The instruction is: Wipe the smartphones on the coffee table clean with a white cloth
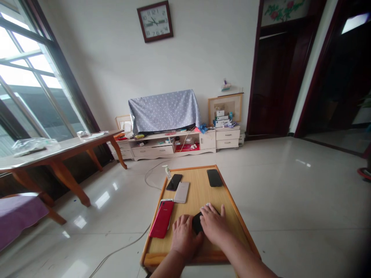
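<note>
On a small wooden table (226,197) both my hands rest on a black phone (197,223) lying flat near the front. My right hand (213,224) lies over it with the fingers stretched flat. My left hand (183,236) grips its left edge with curled fingers. To the left lies a red phone (162,219) on top of a white one. Farther back lie a pinkish phone (181,192), a black phone (174,182) and another black phone (215,177). A small pump bottle (167,172) stands at the far left corner.
A cable (127,245) runs over the tiled floor left of the table. A long wooden table (58,152) stands by the window at left. A low cabinet (174,144) with a cloth-covered screen lines the far wall. Dark doorways open at right.
</note>
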The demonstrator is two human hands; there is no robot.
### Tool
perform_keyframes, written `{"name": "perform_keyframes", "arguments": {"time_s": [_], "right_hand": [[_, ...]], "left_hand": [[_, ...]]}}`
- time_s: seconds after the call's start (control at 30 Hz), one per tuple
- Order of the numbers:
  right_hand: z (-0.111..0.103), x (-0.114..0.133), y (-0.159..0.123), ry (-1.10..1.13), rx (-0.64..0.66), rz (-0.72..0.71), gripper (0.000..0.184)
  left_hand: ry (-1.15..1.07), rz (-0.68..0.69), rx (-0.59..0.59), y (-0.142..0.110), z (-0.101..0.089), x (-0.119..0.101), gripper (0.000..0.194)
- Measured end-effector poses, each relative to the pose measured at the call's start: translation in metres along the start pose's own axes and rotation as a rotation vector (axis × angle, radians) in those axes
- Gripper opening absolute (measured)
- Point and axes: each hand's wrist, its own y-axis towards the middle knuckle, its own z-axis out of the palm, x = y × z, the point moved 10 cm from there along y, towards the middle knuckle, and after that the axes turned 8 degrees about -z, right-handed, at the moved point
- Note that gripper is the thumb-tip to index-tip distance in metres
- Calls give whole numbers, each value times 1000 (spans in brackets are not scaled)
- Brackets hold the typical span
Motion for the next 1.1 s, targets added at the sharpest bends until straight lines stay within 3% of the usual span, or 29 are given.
{"name": "perform_keyframes", "arguments": {"time_s": [0.07, 0.13, 0.3, 0.37, 0.57, 0.63, 0.8, 0.87, 1.0, 1.1], "right_hand": [[-9, -22, 2, -29, -8, 115, 54], [-10, -27, 1, -35, -2, 138, 54], [10, 20, -16, 55, 61, -87, 54], [9, 24, -21, 71, 70, -121, 53], [-17, -34, -22, -41, 59, 133, 56], [-14, -27, -26, -29, 71, 105, 56], [3, 24, -43, 88, 118, -115, 56], [-2, 15, -43, 78, 117, -85, 58], [-21, -35, -41, 3, 100, 135, 59], [-20, -31, -45, 7, 114, 122, 58]], "left_hand": [[10, -14, 0, 0, 1, 2, 60], [17, -20, 2, 1, 3, 4, 62], [19, -23, -8, 2, 4, 5, 53], [26, -29, 2, 2, 4, 5, 54], [92, -75, 31, -1, 1, 1, 62], [98, -74, 31, -1, 1, 0, 62], [92, -41, 52, 3, 8, 2, 57], [94, -35, 50, 3, 10, 2, 59], [76, -32, 14, 3, 8, 0, 62], [86, -48, 13, 3, 8, 0, 62]]}}
